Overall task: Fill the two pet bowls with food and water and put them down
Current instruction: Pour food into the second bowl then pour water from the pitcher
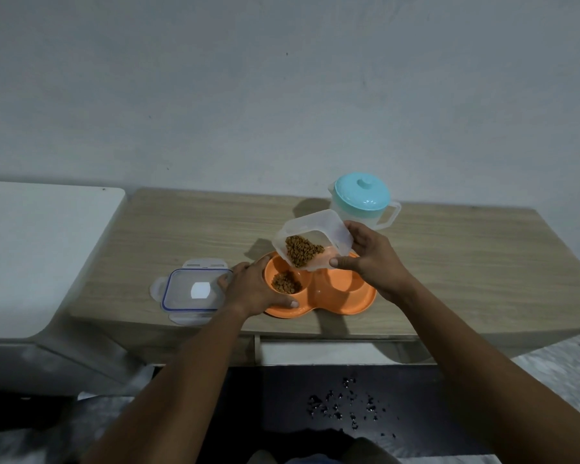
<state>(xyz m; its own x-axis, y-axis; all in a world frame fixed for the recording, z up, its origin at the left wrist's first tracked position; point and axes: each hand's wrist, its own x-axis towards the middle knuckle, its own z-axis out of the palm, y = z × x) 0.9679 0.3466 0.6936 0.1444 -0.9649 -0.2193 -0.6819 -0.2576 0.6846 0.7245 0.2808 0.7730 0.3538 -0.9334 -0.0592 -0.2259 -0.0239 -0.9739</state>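
Note:
An orange double pet bowl (342, 304) sits near the front edge of the wooden table. Its left well holds a small heap of brown kibble (286, 283); its right well (344, 279) looks bare. My right hand (369, 254) grips a clear plastic food container (312, 237), tilted down over the left well, with kibble gathered at its lower corner. My left hand (253, 288) grips the bowl's left rim, thumb along the front edge. A clear water jug with a teal lid (362, 199) stands behind the bowl.
The container's clear lid with a blue seal (191, 293) lies flat on the table left of the bowl. A white appliance top (37, 249) adjoins the table on the left. Dark crumbs (345, 406) dot the black floor below the table edge.

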